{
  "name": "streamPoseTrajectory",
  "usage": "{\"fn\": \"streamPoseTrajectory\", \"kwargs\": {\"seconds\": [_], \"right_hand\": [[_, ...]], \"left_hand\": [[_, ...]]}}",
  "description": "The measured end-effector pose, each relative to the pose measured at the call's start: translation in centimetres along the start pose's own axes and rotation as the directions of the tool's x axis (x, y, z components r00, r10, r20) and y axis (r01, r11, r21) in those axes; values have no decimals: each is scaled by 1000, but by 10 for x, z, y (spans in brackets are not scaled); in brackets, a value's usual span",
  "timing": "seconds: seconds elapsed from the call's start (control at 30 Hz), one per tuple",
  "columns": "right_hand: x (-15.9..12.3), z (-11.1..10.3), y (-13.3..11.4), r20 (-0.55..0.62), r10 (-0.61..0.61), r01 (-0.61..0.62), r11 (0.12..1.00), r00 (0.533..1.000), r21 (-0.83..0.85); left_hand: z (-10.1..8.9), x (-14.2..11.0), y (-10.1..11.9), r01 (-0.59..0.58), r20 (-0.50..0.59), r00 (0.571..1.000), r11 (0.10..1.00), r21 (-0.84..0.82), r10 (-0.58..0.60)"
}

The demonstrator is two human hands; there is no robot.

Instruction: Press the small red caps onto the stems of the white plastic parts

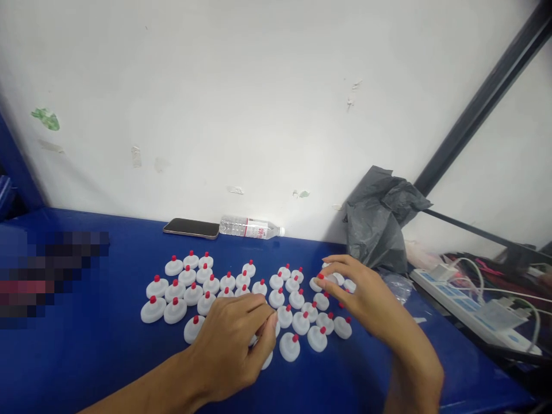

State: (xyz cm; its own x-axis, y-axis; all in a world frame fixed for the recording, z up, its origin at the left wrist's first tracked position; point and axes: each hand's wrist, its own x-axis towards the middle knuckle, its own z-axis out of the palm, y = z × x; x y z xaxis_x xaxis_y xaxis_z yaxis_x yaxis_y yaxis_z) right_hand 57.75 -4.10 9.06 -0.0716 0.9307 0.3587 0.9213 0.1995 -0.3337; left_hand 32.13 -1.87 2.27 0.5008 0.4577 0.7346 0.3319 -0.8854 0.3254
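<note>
On the blue bench (107, 362): many white caps (175, 312) with small red tips (152, 299), upright, in loose slanting rows across the middle; some touching, others apart.
Left hand (235, 339): low over the front of the caps, fingers curled narrow, thumb drawn in to the forefinger. White edges show beneath and beside it; cannot tell whether it holds a cap.
Right hand (360, 293): over the far right caps, fingers loosely bent, partly spread; fingertips just beside one red tip. Grip on it: cannot tell.
Along the wall (215, 103): dark phone (192, 227) lying flat; clear bottle (252, 227) on its side, close by.
Right end: crumpled grey bag (375, 218); beyond the right hand, white power strip (474, 310) with plugs and cables.
</note>
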Motion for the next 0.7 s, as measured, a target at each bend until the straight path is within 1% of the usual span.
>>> {"fn": "streamPoseTrajectory", "kwargs": {"seconds": [0.13, 0.27, 0.47, 0.7], "right_hand": [[6, 8, 4, 10, -4, 5, 999, 1000, -47], [8, 14, 4, 89, 14, -10, 999, 996, -46], [7, 17, 7, 199, 85, -79, 996, 976, -38], [9, 19, 13, 180, 96, -94, 995, 979, -23]], "left_hand": [[0, 0, 4, -79, -16, 997, 997, 6, 79], [-1, 0, 6, -122, -37, 992, 993, 6, 122], [-1, 2, 6, -146, -58, 988, 989, 1, 146], [0, 0, 5, -168, -38, 985, 986, 13, 168]]}}
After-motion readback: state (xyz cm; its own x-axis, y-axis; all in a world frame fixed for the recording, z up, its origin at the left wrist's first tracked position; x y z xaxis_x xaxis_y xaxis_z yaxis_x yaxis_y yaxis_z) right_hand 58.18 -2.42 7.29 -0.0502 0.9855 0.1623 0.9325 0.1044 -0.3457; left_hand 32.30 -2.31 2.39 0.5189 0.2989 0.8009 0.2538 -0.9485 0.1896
